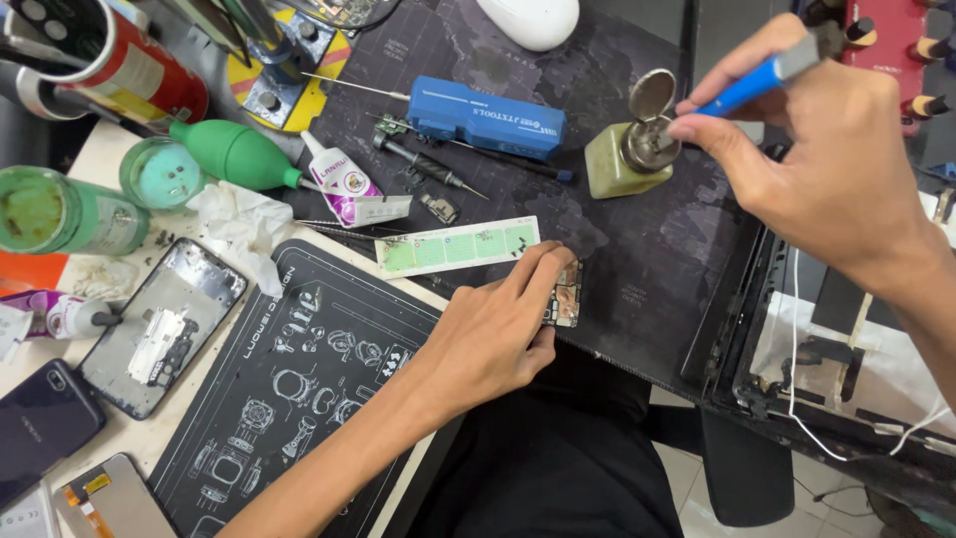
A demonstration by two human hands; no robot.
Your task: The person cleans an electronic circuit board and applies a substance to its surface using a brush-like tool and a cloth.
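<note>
Left hand (488, 334) pins small circuit board (565, 295) on dark mat (637, 249), grip clenched. Right hand (827, 159) grips blue-handled tool (762, 78), tip at solvent dispenser (627, 149). Best w/ light dab, board kept flat.

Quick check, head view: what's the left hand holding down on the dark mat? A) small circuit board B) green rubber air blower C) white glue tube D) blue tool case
A. The left hand presses its fingers on a small circuit board at the mat's near edge; the blower, case and glue tube lie untouched farther back.
</note>
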